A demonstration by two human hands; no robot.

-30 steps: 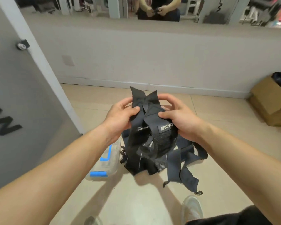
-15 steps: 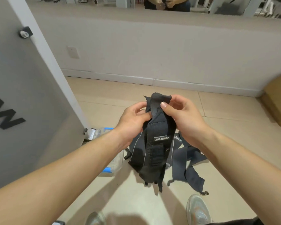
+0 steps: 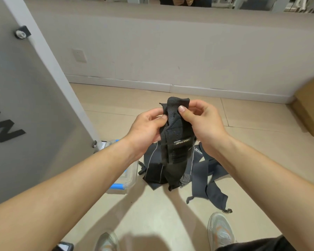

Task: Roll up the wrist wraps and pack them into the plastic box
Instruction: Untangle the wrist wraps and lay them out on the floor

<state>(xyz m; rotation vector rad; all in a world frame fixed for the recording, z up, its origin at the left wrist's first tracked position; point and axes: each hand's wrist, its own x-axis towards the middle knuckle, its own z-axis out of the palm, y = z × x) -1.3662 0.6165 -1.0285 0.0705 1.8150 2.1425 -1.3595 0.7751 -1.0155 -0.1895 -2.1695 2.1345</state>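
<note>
Above the floor (image 3: 152,214), both hands pinch one black wrist wrap (image 3: 176,142) by its top edge, left hand (image 3: 145,127) and right hand (image 3: 203,124) gripping it; more wraps (image 3: 207,178) lie below beside the plastic box (image 3: 127,178)

Looks like a gym or sports shop back corner: beige floor tiles (image 3: 252,142), a long wall mirror (image 3: 243,3) at twelve o'clock, a frosted glass panel (image 3: 25,105) with big lettering at nine, a cardboard box (image 3: 310,113) at two, wrist wraps (image 3: 207,171) heaped underfoot.
</note>
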